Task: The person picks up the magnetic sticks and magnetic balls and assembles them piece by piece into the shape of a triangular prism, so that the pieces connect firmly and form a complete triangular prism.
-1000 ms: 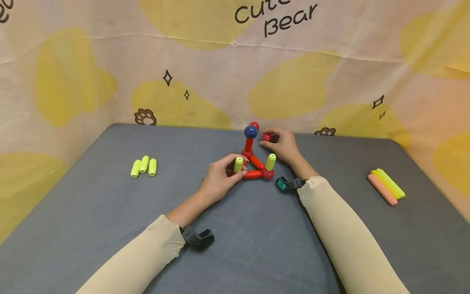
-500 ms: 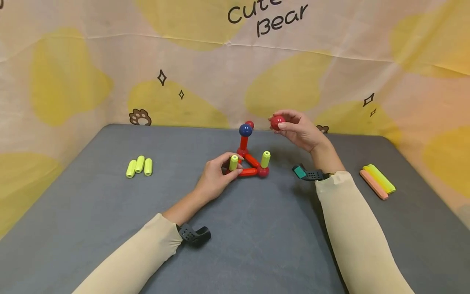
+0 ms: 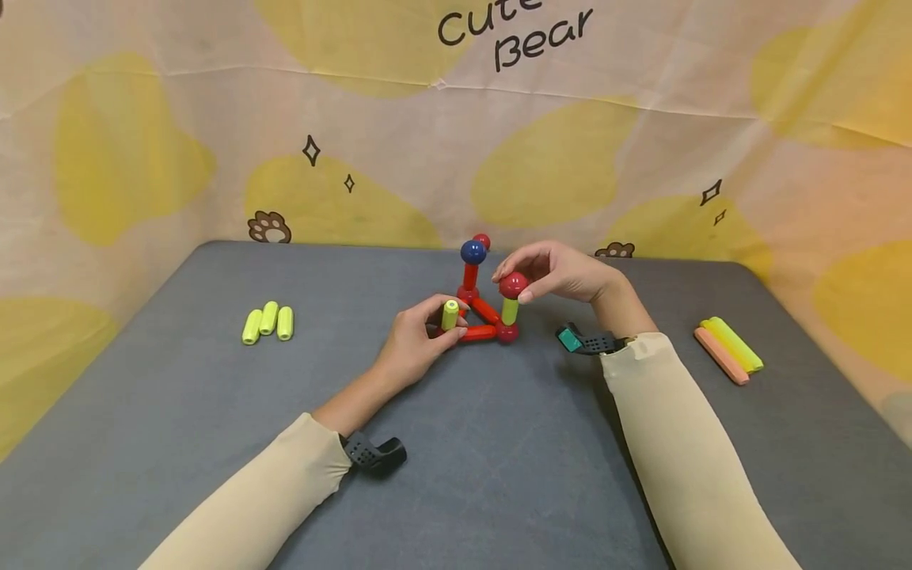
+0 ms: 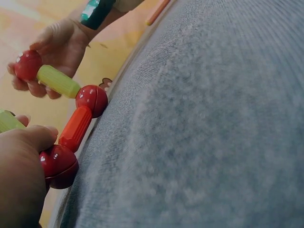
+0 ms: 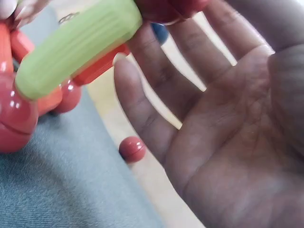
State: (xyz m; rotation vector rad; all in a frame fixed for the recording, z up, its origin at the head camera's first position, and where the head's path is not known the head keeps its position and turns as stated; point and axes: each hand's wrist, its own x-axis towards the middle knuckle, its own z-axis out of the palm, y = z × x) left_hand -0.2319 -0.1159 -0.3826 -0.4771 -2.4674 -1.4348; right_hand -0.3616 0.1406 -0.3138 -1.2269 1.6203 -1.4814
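Observation:
A ball-and-rod structure of magnetic-looking toy pieces stands at mid-table, with orange-red rods (image 3: 479, 333) joining red balls (image 3: 507, 332) in a triangle. My left hand (image 3: 413, 340) grips its left corner, around a red ball (image 4: 59, 166) and the base of an upright lime rod (image 3: 450, 315). My right hand (image 3: 570, 275) pinches a red ball (image 3: 514, 285) between thumb and fingers. That ball sits on top of the right corner's lime rod (image 5: 80, 47), touching it. At the back corner, a red rod (image 3: 470, 276) stands upright, bearing a blue ball (image 3: 473, 252).
A loose red ball (image 3: 482, 241) lies behind the structure near the table's far edge. Several short lime rods (image 3: 267, 318) lie at left. Longer rods, yellow (image 3: 731, 344) and salmon (image 3: 721, 356), lie side by side at right. A patterned cloth (image 3: 399, 127) hangs behind.
My right hand has lifted a red ball from behind the structure, then brought it down and left onto the right lime rod. My left hand keeps its grip on the left corner.

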